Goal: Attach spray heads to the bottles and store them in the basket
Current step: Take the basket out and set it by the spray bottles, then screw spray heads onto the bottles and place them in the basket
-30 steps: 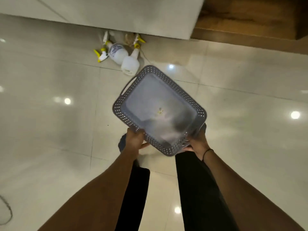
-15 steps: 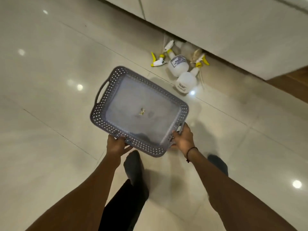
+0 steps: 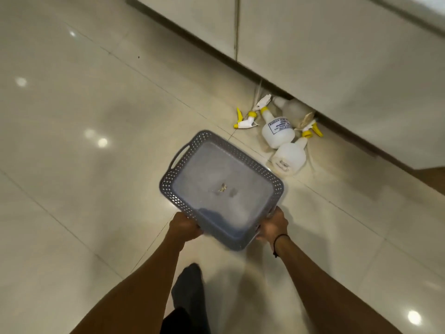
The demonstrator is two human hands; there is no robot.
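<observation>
I carry a grey perforated basket [image 3: 185, 162] above the floor. My left hand [image 3: 184, 229] grips its near left rim and my right hand [image 3: 274, 225] grips its near right corner. Only a small scrap lies inside it. On the floor beyond lie white spray bottles: one with a printed label [image 3: 279, 131] and a yellow-collared head, a second plain one [image 3: 290, 156] with a yellow-and-white head, and a third [image 3: 292, 108] half hidden under the cabinet. A loose yellow-and-white spray head [image 3: 245, 121] lies left of them.
White cabinet fronts [image 3: 313, 44] run diagonally along the top right, their lower edge just above the bottles. Glossy beige floor tiles [image 3: 96, 116] stretch to the left and below. My dark-clothed leg and foot [image 3: 189, 285] are beneath the basket.
I have stepped closer to the bottles, with the basket still held in both hands. The bottles now lie just beyond the basket's far right corner.
</observation>
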